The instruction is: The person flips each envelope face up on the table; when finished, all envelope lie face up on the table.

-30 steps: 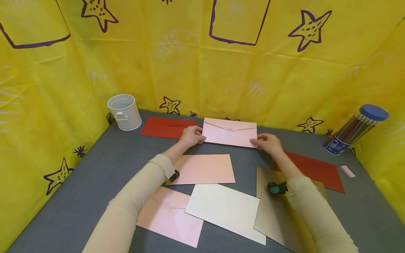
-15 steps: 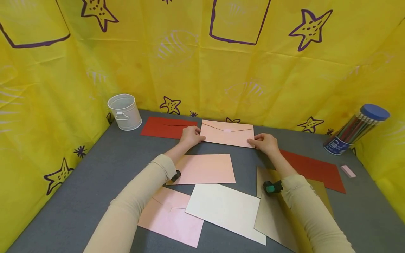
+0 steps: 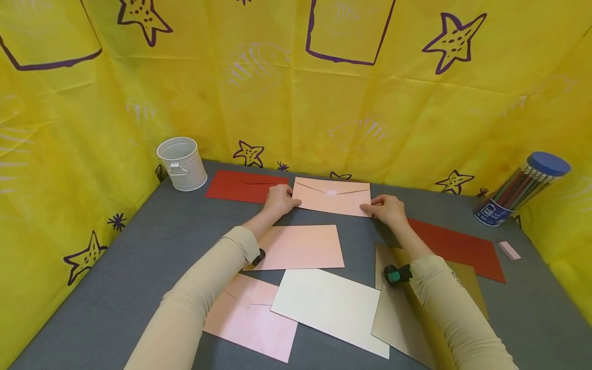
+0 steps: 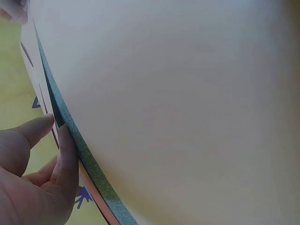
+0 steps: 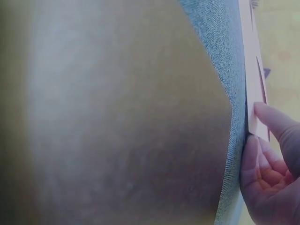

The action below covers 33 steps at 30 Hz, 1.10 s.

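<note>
The pink envelope (image 3: 332, 196) lies flat at the far side of the gray table (image 3: 139, 246), long side running from 9 to 3 o'clock. The left hand (image 3: 279, 199) pinches its 9 o'clock end, the right hand (image 3: 387, 208) its 3 o'clock end, both equally near.

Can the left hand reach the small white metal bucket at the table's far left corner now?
Probably yes: the left hand only needs to let go of the pink paper envelope; nothing stands between it and the small white metal bucket.
</note>
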Motion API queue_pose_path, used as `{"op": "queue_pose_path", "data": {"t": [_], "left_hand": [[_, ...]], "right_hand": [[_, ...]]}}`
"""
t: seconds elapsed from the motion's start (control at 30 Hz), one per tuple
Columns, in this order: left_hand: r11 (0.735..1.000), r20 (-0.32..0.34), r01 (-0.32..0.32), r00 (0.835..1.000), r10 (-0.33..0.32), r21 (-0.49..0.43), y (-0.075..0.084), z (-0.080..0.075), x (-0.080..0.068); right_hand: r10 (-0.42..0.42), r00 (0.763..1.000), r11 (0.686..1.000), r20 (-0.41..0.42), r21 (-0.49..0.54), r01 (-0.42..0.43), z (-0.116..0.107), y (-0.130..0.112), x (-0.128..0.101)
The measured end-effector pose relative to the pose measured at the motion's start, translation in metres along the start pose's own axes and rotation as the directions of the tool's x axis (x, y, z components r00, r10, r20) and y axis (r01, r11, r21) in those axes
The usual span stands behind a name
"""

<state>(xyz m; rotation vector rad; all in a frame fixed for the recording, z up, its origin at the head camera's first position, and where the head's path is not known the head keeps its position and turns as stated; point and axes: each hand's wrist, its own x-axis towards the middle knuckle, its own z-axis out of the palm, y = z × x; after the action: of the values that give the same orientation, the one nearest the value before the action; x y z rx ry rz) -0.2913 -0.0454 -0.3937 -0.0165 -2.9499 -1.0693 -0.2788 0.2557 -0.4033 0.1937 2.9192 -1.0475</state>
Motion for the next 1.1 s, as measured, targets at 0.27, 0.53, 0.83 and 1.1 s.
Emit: {"op": "queue_pose_path", "data": {"t": [0.27,0.53,0.83,1.1], "left_hand": [[1.0,0.006,-0.003,1.0,0.002,0.012,-0.0001,0.001,0.001],[1.0,0.005,-0.013,1.0,0.013,0.019,-0.001,0.0016,0.001],[1.0,0.003,-0.011,1.0,0.011,0.002,-0.0014,0.0021,-0.0003],[1.0,0.006,-0.006,1.0,0.006,0.002,-0.0016,0.0023,-0.0016]], "right_hand": [[-0.005,1.0,1.0,-0.004,-0.003,0.005,0.0004,-0.0004,0.0002],[-0.006,1.0,1.0,-0.001,-0.015,0.006,0.0006,-0.0013,0.0001],[0.004,1.0,1.0,-0.004,-0.023,-0.004,0.0013,-0.0039,-0.0016],[-0.012,1.0,0.999,-0.003,-0.031,0.012,0.0004,-0.0047,-0.0029]]}}
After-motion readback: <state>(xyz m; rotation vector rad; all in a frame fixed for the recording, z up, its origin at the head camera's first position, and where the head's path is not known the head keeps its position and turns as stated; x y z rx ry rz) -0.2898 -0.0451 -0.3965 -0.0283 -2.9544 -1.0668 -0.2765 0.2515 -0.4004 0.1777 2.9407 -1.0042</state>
